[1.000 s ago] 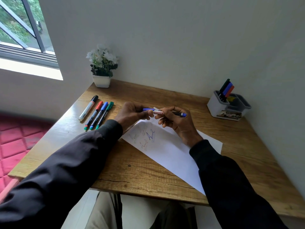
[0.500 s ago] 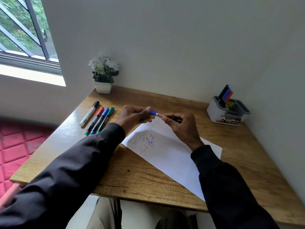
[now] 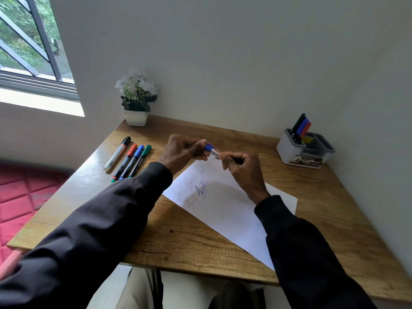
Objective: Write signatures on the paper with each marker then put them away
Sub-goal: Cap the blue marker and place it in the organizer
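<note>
Above the far end of the white paper [image 3: 225, 210], both hands hold one blue marker [image 3: 213, 149]. My left hand [image 3: 184, 152] pinches its blue cap end. My right hand [image 3: 242, 167] is curled round the silver barrel, hiding most of it. The paper carries several signatures in red, blue and pale ink near its left end. Four more markers lie side by side at the desk's left: a silver one with a black cap [image 3: 117, 153], then red [image 3: 124, 162], blue [image 3: 132, 162] and green [image 3: 140, 161] capped ones.
A grey and white desk organiser [image 3: 296, 152] at the back right holds black, blue and red markers [image 3: 301, 128]. A white pot of white flowers [image 3: 136, 101] stands at the back left by the wall. The wooden desk [image 3: 334, 208] ends close to my lap.
The cap end in my left hand and the barrel in my right have come together; the exposed length of marker between the hands is shorter now. The view has tilted slightly.
</note>
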The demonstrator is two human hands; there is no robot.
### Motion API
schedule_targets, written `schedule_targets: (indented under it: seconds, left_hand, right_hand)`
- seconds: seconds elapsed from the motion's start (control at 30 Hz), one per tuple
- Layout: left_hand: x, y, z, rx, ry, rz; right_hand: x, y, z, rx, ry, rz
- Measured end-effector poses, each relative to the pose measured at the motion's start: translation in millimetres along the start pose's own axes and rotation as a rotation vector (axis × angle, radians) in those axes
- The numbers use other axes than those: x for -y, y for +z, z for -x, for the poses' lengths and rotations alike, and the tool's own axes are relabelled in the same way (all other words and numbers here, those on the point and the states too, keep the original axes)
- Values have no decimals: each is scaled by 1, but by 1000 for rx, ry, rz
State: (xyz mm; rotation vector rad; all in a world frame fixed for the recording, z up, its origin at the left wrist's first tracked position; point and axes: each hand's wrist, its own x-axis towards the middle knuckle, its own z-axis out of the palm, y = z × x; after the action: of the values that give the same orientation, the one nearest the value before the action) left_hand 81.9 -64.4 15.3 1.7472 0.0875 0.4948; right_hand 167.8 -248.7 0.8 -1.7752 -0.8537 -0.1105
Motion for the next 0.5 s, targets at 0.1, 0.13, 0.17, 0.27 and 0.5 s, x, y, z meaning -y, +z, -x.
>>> schedule_targets:
  seconds: [0.1, 0.13, 0.17, 0.27, 0.5]
  left_hand:
    - [-3, -5, -4, 48, 7, -18]
    - [-1, -5, -4, 40, -4, -25]
    - [1, -3, -4, 16, -17, -32]
    - [11, 1, -4, -52, -71, -17]
    - [24, 9, -11, -4, -143, -84]
  right_hand:
    - [0, -7, -7, 112, 37, 97]
    - [-2, -10, -8, 139, 50, 133]
    - [-2, -12, -9, 152, 63, 153]
    - [-6, -23, -12, 95, 125, 82]
    - [-18, -63, -22, -174, 316, -202]
